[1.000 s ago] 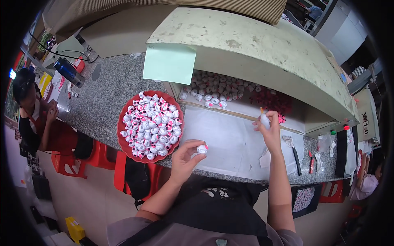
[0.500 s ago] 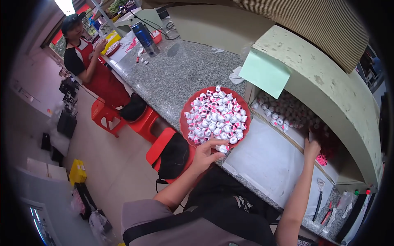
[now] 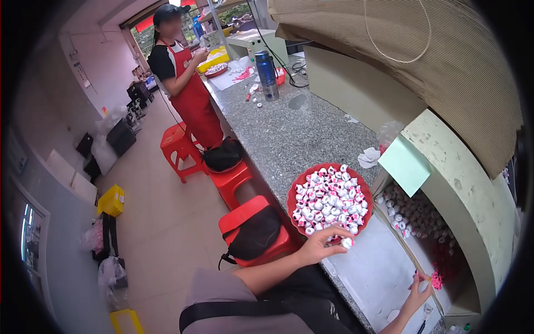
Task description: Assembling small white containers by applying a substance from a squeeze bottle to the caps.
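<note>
Between the thumb and fingers of my left hand [image 3: 322,247] is a small round white-and-pink piece [image 3: 347,242], just at the near rim of a red bowl [image 3: 295,221]. The bowl is heaped with many similar white-and-pink pieces [image 3: 334,197]. Over the white sheet, my right hand [image 3: 418,290] has its fingers pinched together beside the pile of small bright pink pieces [image 3: 437,279]. A tiny dark pinkish spot shows at its fingertips; what it is cannot be made out. More white pieces [image 3: 409,214] lie in the shaded recess under the curved pale-green housing [image 3: 445,150].
A grey granite counter [image 3: 311,131] runs away to the far left, bearing a blue bottle [image 3: 267,75]. Red stools [image 3: 250,214] stand along its left side. A person in a red apron [image 3: 192,100] stands at the far end. A metal-headed tool [image 3: 425,314] lies near my right hand.
The view has swung, shifting the scene right and down. My right hand has drawn back from the recess to over the sheet. My left hand still holds a piece by the bowl.
</note>
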